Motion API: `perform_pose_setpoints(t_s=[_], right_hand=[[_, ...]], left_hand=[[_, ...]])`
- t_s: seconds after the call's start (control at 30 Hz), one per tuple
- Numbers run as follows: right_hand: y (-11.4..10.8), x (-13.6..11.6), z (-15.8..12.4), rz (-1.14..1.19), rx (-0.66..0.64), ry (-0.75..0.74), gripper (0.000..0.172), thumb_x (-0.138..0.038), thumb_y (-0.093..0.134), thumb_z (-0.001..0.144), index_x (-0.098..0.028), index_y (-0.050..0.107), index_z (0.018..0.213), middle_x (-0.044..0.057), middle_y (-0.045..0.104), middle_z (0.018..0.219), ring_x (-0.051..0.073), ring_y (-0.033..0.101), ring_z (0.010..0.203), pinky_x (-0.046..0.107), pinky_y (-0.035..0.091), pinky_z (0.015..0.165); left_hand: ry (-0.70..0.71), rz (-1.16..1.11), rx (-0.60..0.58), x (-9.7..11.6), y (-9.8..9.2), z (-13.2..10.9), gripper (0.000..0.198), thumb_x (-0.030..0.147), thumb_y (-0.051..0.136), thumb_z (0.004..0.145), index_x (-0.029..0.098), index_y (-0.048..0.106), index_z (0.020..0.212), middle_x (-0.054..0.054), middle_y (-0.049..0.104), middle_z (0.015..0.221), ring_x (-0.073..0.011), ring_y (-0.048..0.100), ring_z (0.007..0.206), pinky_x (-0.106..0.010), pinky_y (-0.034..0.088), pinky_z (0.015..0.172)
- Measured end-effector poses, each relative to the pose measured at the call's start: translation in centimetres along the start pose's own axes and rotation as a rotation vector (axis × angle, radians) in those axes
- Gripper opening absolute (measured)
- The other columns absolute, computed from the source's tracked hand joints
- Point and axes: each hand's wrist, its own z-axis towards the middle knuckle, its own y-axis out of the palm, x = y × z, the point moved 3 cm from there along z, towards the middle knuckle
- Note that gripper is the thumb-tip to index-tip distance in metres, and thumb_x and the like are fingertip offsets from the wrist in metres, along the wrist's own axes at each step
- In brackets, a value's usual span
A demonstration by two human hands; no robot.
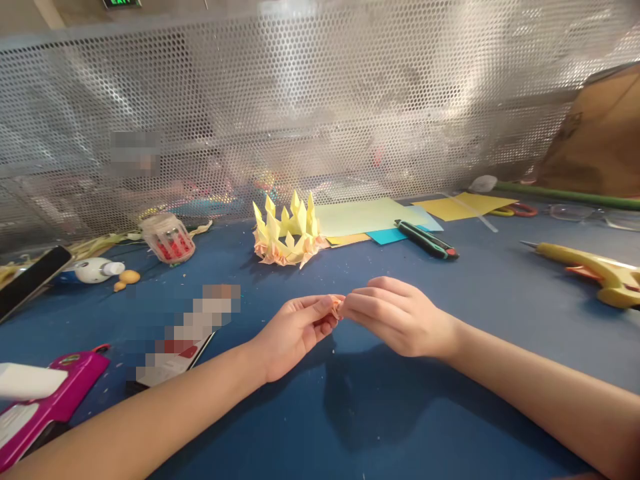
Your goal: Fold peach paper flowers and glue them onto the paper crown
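Observation:
Near the middle of the view, my left hand (300, 330) pinches a small piece of folded orange paper (337, 307) between thumb and fingers. My right hand (397, 317) meets it from the other side, its fingertips closed on the same piece and hiding part of it. Both hands are held above the blue table (280, 427), with shadows beneath them. Beyond them stands a folded paper crown (287, 233) with yellow points and orange pieces around its base.
Behind lie paper sheets (360, 215) and a cutter (427, 240). A yellow glue gun (595, 263) is at right. At left are a plastic cup (169, 240), a bottle (95, 270), a phone (30, 283) and a magenta tool (75, 380). A perforated metal screen (320, 120) spans the back.

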Motion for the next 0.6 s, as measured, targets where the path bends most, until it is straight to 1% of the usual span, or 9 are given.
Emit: perform_pose_setpoints(t_s=[0.1, 0.23, 0.3, 0.4, 0.47, 0.53, 0.6], right_hand=[[0.1, 0.0, 0.0, 0.026, -0.023, 0.007, 0.019, -0.008, 0.039, 0.102, -0.012, 0.054, 0.112, 0.007, 0.072, 0.086, 0.013, 0.065, 0.072, 0.027, 0.056, 0.07], [0.3, 0.1, -0.1, 0.052, -0.046, -0.002, 0.018, -0.01, 0.04, 0.103, -0.011, 0.055, 0.113, 0.006, 0.07, 0.081, 0.013, 0.063, 0.067, 0.026, 0.057, 0.067], [0.3, 0.1, 0.0, 0.042, -0.046, -0.019, 0.019, -0.01, 0.041, 0.103, -0.011, 0.056, 0.113, 0.006, 0.071, 0.082, 0.013, 0.063, 0.068, 0.027, 0.057, 0.067], [-0.1, 0.2, 0.1, -0.003, -0.047, -0.066, 0.021, -0.009, 0.04, 0.102, -0.01, 0.06, 0.11, 0.008, 0.072, 0.088, 0.014, 0.067, 0.074, 0.028, 0.056, 0.067], [-0.7, 0.4, 0.2, -0.057, -0.049, -0.115, 0.025, -0.009, 0.039, 0.102, -0.012, 0.063, 0.106, 0.008, 0.073, 0.092, 0.014, 0.068, 0.078, 0.029, 0.056, 0.068], [-1.8, 0.8, 0.1, -0.13, -0.044, -0.148, 0.026, -0.01, 0.041, 0.102, -0.017, 0.065, 0.104, 0.005, 0.073, 0.095, 0.014, 0.069, 0.081, 0.03, 0.056, 0.071], [-3.4, 1.4, -0.3, -0.225, -0.022, -0.115, 0.023, -0.012, 0.048, 0.099, -0.024, 0.066, 0.107, 0.003, 0.072, 0.098, 0.014, 0.068, 0.085, 0.03, 0.056, 0.075]], left_hand=[[-0.016, 0.007, -0.003, 0.1, 0.1, -0.1, 0.029, 0.035, 0.094, 0.064, 0.011, 0.08, 0.074, -0.001, 0.068, 0.073, -0.0073, 0.057, 0.072, -0.018, 0.046, 0.073], [-0.023, 0.027, 0.006, 0.2, 0.3, -0.3, 0.031, 0.033, 0.094, 0.063, 0.009, 0.08, 0.076, -0.002, 0.067, 0.074, -0.0083, 0.057, 0.073, -0.02, 0.047, 0.075], [-0.01, 0.038, 0.018, 0.2, 0.3, -0.3, 0.032, 0.033, 0.094, 0.063, 0.01, 0.08, 0.08, -0.002, 0.066, 0.074, -0.008, 0.057, 0.073, -0.02, 0.047, 0.075], [0.034, 0.059, 0.041, 0.2, 0.4, -0.4, 0.033, 0.035, 0.093, 0.065, 0.013, 0.08, 0.085, -0.001, 0.066, 0.077, -0.0079, 0.057, 0.073, -0.022, 0.049, 0.077], [0.071, 0.086, 0.053, 0.2, 0.5, -0.5, 0.034, 0.037, 0.093, 0.065, 0.014, 0.079, 0.087, -0.001, 0.068, 0.081, -0.01, 0.06, 0.077, -0.026, 0.052, 0.082], [0.106, 0.123, 0.056, 0.2, 0.7, -0.7, 0.035, 0.039, 0.092, 0.066, 0.015, 0.078, 0.088, -0.003, 0.069, 0.085, -0.0146, 0.065, 0.084, -0.034, 0.056, 0.086], [0.134, 0.165, 0.063, 0.2, 0.9, -0.9, 0.036, 0.04, 0.091, 0.067, 0.016, 0.077, 0.09, -0.003, 0.069, 0.087, -0.0192, 0.069, 0.087, -0.039, 0.057, 0.087]])
